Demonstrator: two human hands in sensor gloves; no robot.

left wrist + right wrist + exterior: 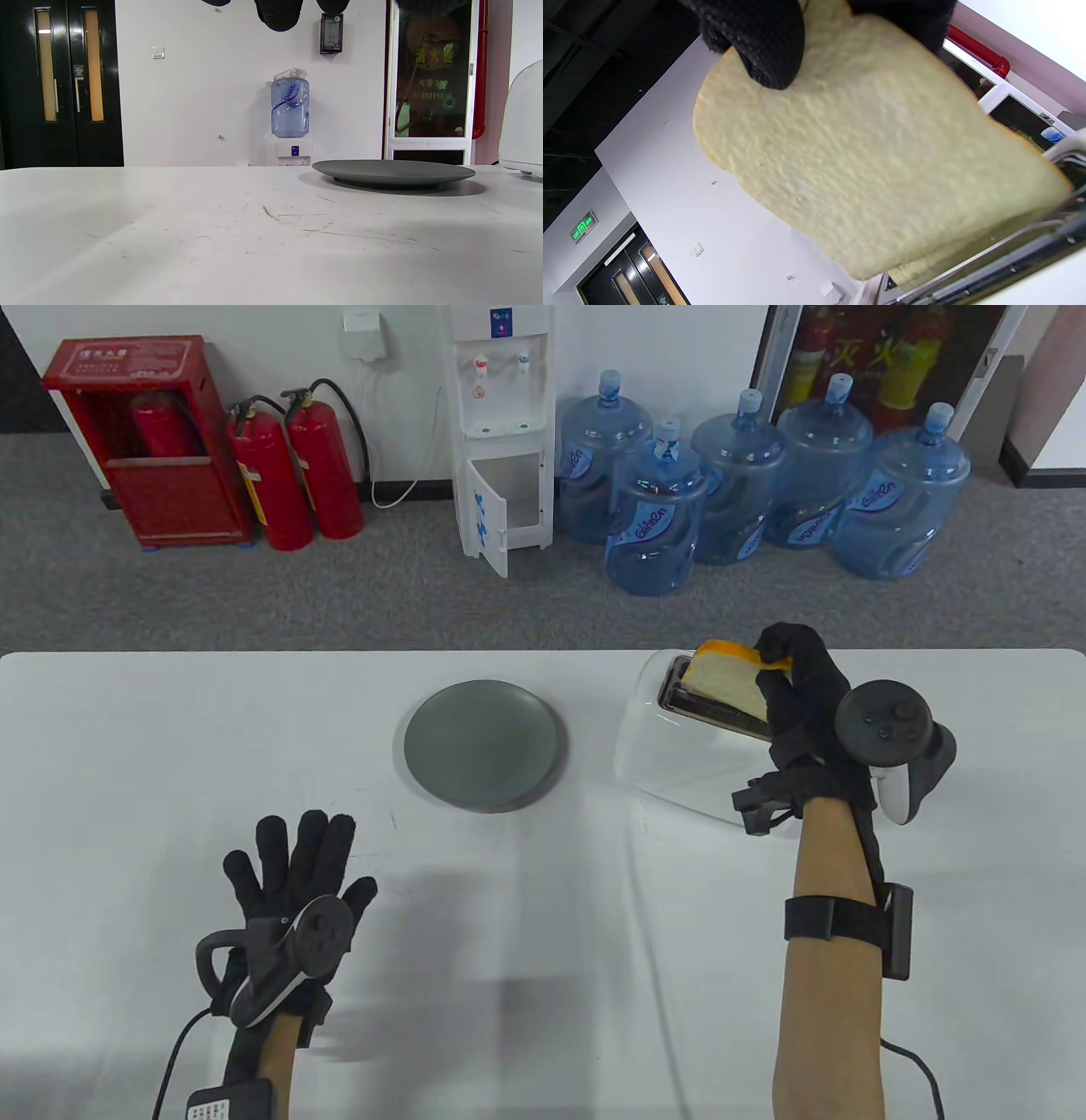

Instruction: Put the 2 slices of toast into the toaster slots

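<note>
A slice of toast (721, 672) with a pale face and an orange crust stands tilted over the top of the white toaster (670, 755) at the table's right. My right hand (776, 655) pinches its upper right corner. In the right wrist view the toast (874, 169) fills the frame, gloved fingers (755, 42) grip its top edge, and its lower edge sits at the toaster's metal slot (1031, 241). A pale edge just below it may be a second slice; I cannot tell. My left hand (297, 857) lies flat on the table at the front left, fingers spread, holding nothing.
An empty grey plate (481, 746) sits mid-table, left of the toaster, also in the left wrist view as the plate (394, 171). The toaster's cord (635, 865) runs toward the front edge. Behind the table stand water bottles, a dispenser and fire extinguishers.
</note>
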